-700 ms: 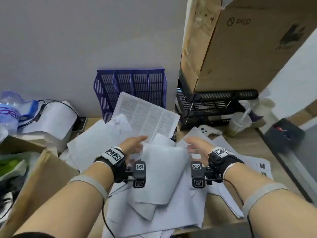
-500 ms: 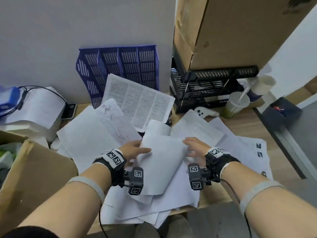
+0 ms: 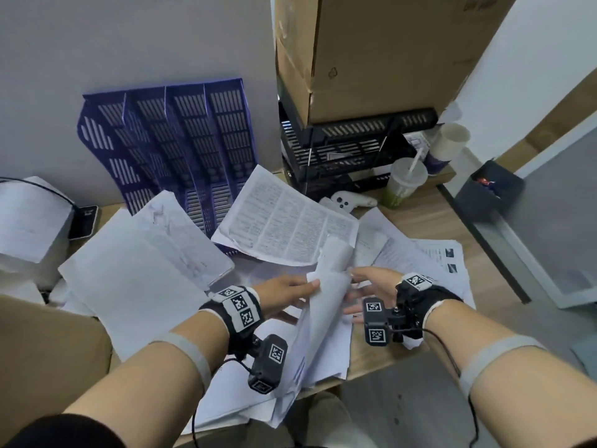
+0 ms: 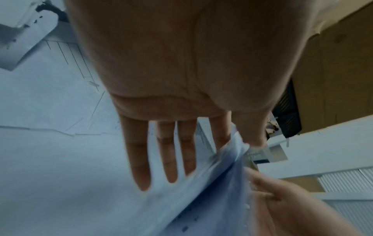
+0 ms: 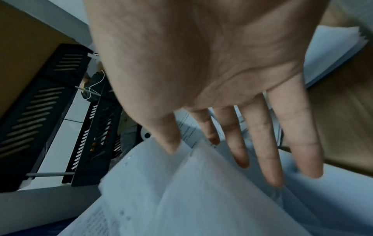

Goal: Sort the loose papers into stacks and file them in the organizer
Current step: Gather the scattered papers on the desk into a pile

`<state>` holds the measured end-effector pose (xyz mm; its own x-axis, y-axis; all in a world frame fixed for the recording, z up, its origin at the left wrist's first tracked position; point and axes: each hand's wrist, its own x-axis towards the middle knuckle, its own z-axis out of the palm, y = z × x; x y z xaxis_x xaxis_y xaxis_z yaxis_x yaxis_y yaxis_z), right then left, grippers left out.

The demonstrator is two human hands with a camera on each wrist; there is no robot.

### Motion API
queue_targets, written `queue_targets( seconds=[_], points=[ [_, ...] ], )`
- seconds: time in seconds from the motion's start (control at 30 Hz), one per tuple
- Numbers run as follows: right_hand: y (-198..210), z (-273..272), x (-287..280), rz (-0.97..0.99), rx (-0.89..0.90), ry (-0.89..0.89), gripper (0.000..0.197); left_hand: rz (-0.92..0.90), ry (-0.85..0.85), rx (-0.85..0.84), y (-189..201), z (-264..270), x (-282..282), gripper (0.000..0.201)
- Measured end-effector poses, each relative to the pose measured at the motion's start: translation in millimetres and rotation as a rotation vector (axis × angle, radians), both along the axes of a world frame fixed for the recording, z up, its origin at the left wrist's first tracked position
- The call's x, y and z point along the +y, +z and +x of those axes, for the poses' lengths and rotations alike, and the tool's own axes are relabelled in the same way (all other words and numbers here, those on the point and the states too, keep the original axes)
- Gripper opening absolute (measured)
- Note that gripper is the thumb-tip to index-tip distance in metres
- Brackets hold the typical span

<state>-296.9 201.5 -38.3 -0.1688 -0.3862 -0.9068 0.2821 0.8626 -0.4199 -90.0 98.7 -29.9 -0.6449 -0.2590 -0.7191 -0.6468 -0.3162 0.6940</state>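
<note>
Loose white papers [image 3: 135, 286] cover the wooden desk [image 3: 426, 218]. A bunch of sheets [image 3: 326, 305] stands up on edge and bowed between my two hands. My left hand [image 3: 284, 287] lies flat against its left side with straight fingers [image 4: 161, 151]; the sheets [image 4: 212, 191] rise beside the thumb. My right hand [image 3: 371, 286] faces it from the right, fingers [image 5: 252, 135] spread and straight, touching the sheets [image 5: 201, 191]. A blue slotted organizer [image 3: 181, 140] leans against the wall behind, with a printed page [image 3: 284, 221] propped on its foot.
A black tray rack [image 3: 339, 147] carries a big cardboard box [image 3: 387, 53] at the back right. Near it are a white controller [image 3: 349, 200], a lidded cup [image 3: 403, 182] and a dark bin [image 3: 487, 189]. At the left are a paper ream [image 3: 29, 215], a phone [image 3: 84, 221] and a brown box [image 3: 48, 350].
My hands have come closer together, and the sheets that lay fairly flat between them now stand up on edge and bowed. The head view has tilted downward.
</note>
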Motion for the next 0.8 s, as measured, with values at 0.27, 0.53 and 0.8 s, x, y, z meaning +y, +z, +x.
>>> queue_targets(
  seconds=[0.27,0.53,0.8],
  points=[
    [-9.1,-8.1,15.5,0.004,0.154,-0.007,0.09,-0.02,-0.332,-0.01,-5.3,-16.6,22.1,0.037],
    [-41.4,-11.2,23.6,0.03,0.326,0.065,0.079,-0.142,0.018,0.116,-1.3,-32.9,16.7,0.013],
    [-32.7,-13.7,25.1,-0.065,0.601,0.15,0.013,-0.331,-0.223,-0.146,-16.4,-35.1,6.9,0.043]
  ],
)
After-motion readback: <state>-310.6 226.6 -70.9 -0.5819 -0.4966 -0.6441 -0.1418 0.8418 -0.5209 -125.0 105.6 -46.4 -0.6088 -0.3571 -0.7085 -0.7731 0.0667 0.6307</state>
